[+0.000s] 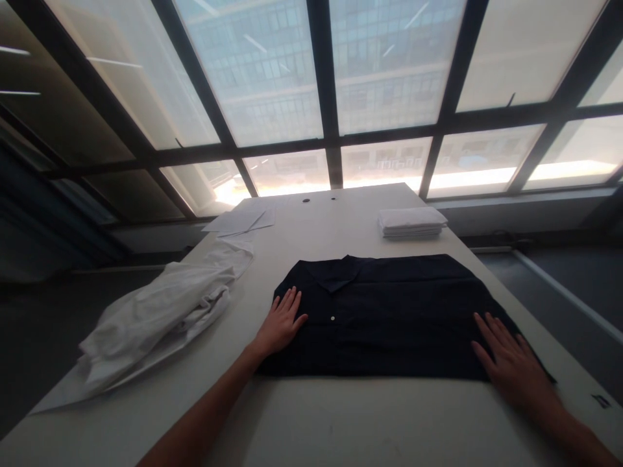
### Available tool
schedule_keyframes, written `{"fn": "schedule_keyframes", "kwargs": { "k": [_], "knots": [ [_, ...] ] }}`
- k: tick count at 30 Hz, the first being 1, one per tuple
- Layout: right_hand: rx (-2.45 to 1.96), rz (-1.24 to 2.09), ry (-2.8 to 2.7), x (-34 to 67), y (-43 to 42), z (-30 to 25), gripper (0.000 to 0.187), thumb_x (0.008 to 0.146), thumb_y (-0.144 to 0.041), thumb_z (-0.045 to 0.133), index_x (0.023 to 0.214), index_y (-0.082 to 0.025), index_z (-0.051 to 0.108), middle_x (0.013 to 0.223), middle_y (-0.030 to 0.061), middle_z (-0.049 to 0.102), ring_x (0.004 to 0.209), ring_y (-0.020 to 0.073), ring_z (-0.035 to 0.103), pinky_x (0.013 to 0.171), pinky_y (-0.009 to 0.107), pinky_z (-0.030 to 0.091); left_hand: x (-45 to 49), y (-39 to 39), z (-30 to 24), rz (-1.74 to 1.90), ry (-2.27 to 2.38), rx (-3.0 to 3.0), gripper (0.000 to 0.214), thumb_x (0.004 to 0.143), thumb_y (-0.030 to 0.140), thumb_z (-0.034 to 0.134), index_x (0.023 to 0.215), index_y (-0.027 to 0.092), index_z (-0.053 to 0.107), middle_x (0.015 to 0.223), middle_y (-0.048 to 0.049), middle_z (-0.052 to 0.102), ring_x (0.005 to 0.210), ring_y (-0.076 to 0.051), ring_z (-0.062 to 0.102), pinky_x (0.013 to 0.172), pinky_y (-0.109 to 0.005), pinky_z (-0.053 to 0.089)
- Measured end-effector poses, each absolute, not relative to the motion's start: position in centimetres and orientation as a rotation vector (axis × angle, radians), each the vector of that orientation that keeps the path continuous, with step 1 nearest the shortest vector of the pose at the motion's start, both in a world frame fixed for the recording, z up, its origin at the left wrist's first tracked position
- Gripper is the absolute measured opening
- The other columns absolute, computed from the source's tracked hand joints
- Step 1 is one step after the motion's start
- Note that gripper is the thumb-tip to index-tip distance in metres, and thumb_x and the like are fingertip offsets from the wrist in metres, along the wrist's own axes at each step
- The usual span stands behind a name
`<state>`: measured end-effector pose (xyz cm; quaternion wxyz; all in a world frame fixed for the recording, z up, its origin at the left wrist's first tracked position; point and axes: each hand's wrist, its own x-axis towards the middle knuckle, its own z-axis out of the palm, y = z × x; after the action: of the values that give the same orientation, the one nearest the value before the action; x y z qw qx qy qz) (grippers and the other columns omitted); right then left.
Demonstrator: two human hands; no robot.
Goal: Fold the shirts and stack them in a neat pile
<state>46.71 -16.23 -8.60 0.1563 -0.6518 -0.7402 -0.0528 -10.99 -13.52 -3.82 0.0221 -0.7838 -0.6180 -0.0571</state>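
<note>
A dark navy shirt [399,311] lies flat on the white table [316,224], its sides folded in to a wide, four-cornered shape. Its collar shows at the upper left, and one pale button sits below that. My left hand [281,322] rests on the shirt's left edge with the fingers stretched out. On the right edge lies my right hand [513,360], palm down, fingers extended. Neither hand grips the cloth.
Crumpled white cloth [160,318] is heaped along the table's left edge. Loose white sheets [238,222] lie at the far left, and a stack of folded white cloth [413,222] at the far right. Beyond the table stand large framed windows [331,84].
</note>
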Motion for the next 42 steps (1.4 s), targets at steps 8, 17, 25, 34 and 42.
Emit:
{"fn": "schedule_keyframes", "kwargs": {
  "k": [8, 17, 25, 34, 42],
  "knots": [
    [-1.667, -0.116, -2.071, 47.2, -8.5, -4.8, 0.062, 0.1, -0.047, 0.036, 0.15, -0.013, 0.043, 0.153, 0.0179, 0.046, 0.146, 0.0328, 0.036, 0.117, 0.055, 0.033, -13.4, -6.6, -0.4, -0.775, -2.024, -2.373, 0.065, 0.1, 0.055, 0.039, 0.148, 0.012, 0.047, 0.152, -0.0147, 0.049, 0.143, -0.027, 0.043, 0.12, -0.043, 0.032],
    [-1.577, 0.019, -2.168, 47.3, 7.5, -3.6, 0.051, 0.093, -0.035, 0.045, 0.134, -0.007, 0.059, 0.136, 0.0213, 0.061, 0.13, 0.032, 0.055, 0.114, 0.044, 0.04, -11.7, 3.0, -0.7, -0.724, -2.264, -2.303, 0.052, 0.088, 0.041, 0.062, 0.13, 0.01, 0.061, 0.136, -0.0174, 0.063, 0.13, -0.031, 0.057, 0.113, -0.043, 0.04],
    [-1.595, 0.183, -2.457, 48.4, 12.1, -3.2, 0.048, 0.087, -0.047, 0.055, 0.117, -0.013, 0.07, 0.119, 0.0181, 0.067, 0.112, 0.0309, 0.062, 0.103, 0.041, 0.045, -11.7, 4.4, -0.8, -0.693, -2.253, -2.387, 0.044, 0.077, 0.036, 0.076, 0.116, 0.017, 0.07, 0.107, -0.0097, 0.074, 0.108, -0.028, 0.067, 0.101, -0.04, 0.049],
    [-1.671, 0.211, -2.452, 47.5, 13.7, -1.2, 0.021, 0.068, -0.033, 0.066, 0.083, -0.02, 0.071, 0.095, 0.0094, 0.071, 0.095, 0.0282, 0.064, 0.083, 0.036, 0.048, -11.5, 4.9, 2.0, -0.686, -2.247, -2.527, 0.016, 0.07, 0.032, 0.074, 0.08, 0.02, 0.073, 0.089, -0.007, 0.076, 0.091, -0.028, 0.071, 0.087, -0.037, 0.054],
    [-1.431, 0.415, -2.225, 49.1, 8.5, 1.6, 0.016, 0.073, -0.037, 0.06, 0.076, -0.021, 0.061, 0.075, 0.0042, 0.069, 0.074, 0.0231, 0.063, 0.071, 0.033, 0.047, -11.6, 0.0, 5.3, -1.022, -2.069, -2.58, 0.024, 0.078, 0.04, 0.065, 0.089, 0.02, 0.071, 0.09, -0.0032, 0.076, 0.089, -0.024, 0.07, 0.089, -0.037, 0.054]
  ]
}}
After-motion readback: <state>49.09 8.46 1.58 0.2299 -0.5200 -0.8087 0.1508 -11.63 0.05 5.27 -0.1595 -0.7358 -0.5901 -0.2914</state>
